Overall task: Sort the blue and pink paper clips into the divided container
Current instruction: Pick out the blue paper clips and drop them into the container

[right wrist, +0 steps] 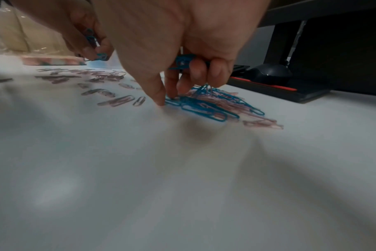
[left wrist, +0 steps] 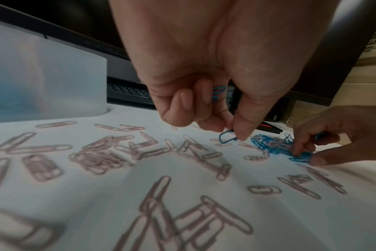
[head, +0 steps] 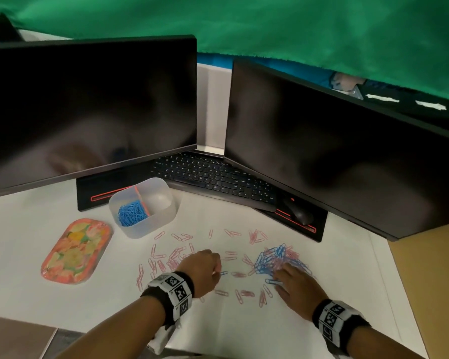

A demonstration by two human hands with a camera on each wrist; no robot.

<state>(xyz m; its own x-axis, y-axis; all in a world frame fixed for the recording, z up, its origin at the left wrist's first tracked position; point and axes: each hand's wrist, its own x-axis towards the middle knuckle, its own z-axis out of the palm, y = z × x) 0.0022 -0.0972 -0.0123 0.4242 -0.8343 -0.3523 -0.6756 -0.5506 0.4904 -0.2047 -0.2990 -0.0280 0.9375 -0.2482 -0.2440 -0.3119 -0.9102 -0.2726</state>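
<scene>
This is an office workstation. Two wide black monitors [head: 88, 110] with dark screens stand angled together on a white desk [head: 244, 327], with a black keyboard [head: 213, 177] tucked between their flat black, red-trimmed bases. A black computer mouse [head: 297, 212] rests on the right base, and a green cloth [head: 270, 24] hangs behind.

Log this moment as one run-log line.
left hand: pinching blue clip | right hand: picking blue from pile | container: blue only
</scene>
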